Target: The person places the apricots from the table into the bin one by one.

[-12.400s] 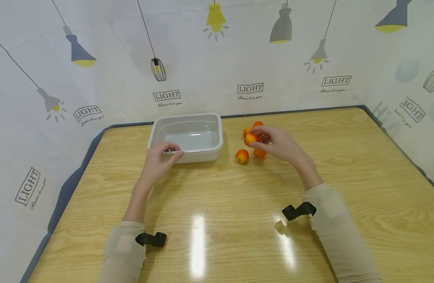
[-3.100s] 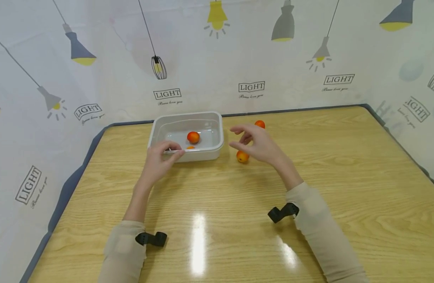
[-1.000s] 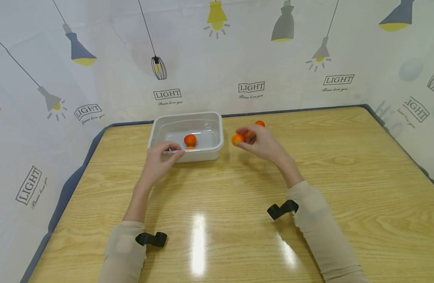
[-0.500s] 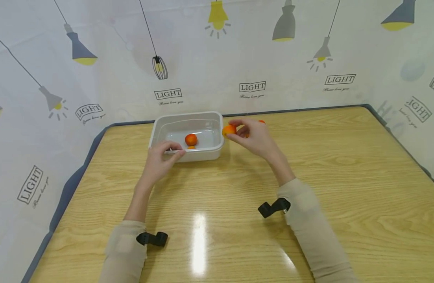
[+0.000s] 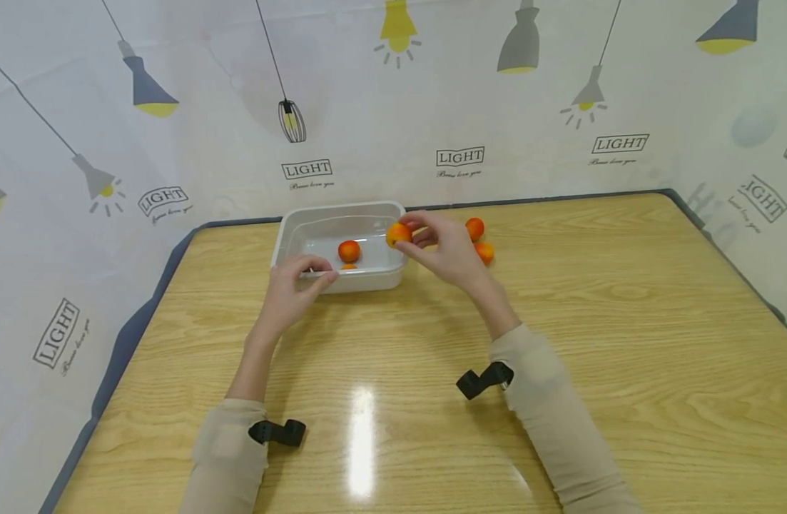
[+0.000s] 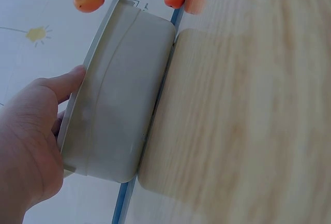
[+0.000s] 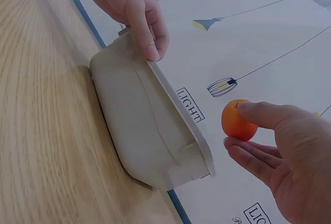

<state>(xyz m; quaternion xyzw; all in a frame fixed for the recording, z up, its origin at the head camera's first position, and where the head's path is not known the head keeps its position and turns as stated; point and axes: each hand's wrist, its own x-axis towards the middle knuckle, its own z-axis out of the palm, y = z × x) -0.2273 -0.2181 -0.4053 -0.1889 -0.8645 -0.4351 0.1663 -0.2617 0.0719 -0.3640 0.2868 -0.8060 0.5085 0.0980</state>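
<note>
My left hand (image 5: 292, 293) grips the near rim of a white plastic box (image 5: 367, 283), thumb outside and fingers inside. Between thumb and fingertips, my right hand (image 5: 449, 246) pinches a small orange-red fruit (image 5: 399, 235), apple-like in shape. That fruit hangs over the box's right rim, apart from the wall in the right wrist view (image 7: 239, 120). Inside the box lies one red-orange fruit (image 5: 349, 250); the top of another fruit (image 5: 349, 267) just shows behind the near wall. To the right of my right hand, two more fruits, a red one (image 5: 474, 228) and an orange one (image 5: 485, 253), rest on the table.
The wooden table (image 5: 393, 371) has a dark blue edge at the back and left. A white backdrop (image 5: 367, 86) printed with lamps stands behind it. The box sits close to the back edge.
Earlier the box was empty; two fruits now lie in it. My right hand has picked the front fruit off the table and carried it left and up to the box's rim. My left hand stays put.
</note>
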